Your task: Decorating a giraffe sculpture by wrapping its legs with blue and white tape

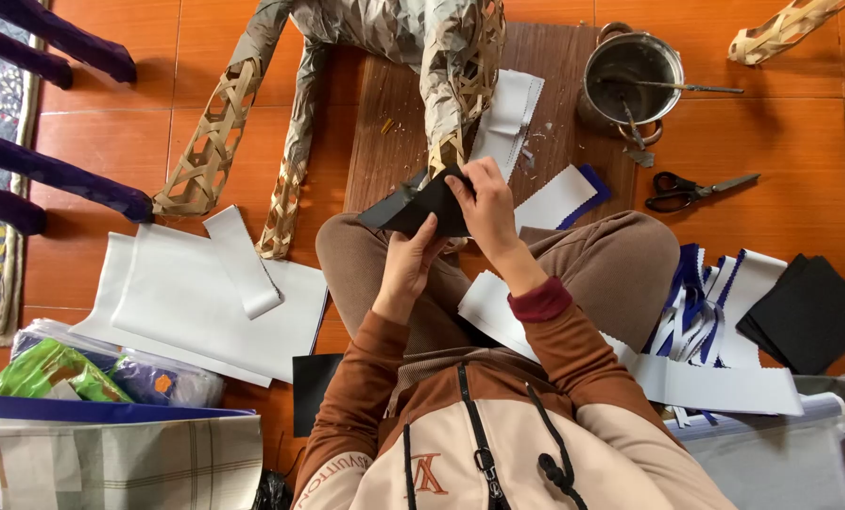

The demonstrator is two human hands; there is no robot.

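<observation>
Sitting cross-legged on the orange tiled floor (pixel 772 142), you have things crowded round you on every side. Far ahead stands a woven bamboo frame (pixel 210 142), part of it wrapped in grey paper, with one leg (pixel 455 104) coming down onto a brown wooden board (pixel 384 151) just beyond your knees. On the far right of that board sits a metal pot (pixel 630 71) with a long-handled tool resting inside it, and black-handled scissors (pixel 691 189) lie on the tiles near it. White sheets (pixel 186 302) spread over the floor to your left, with plastic-wrapped bundles (pixel 73 373) and a checked cloth (pixel 129 463) nearer to you. On your right lie blue and white zigzag-edged strips (pixel 701 302) and a stack of black squares (pixel 810 312). More white strips (pixel 512 109) lie on the board right behind the wrapped leg, so your working spot is hemmed in.

A black sheet (pixel 422 203) is held up between your knees, touching the foot of that wrapped leg. Your right hand (pixel 484 203) is curled over the sheet's far edge, fingers bent and pressed against it where it meets the leg. Your left hand (pixel 411 260) comes up from below, thumb and fingers pinching the sheet's near edge. Both hands are closed on the sheet rather than spread.
</observation>
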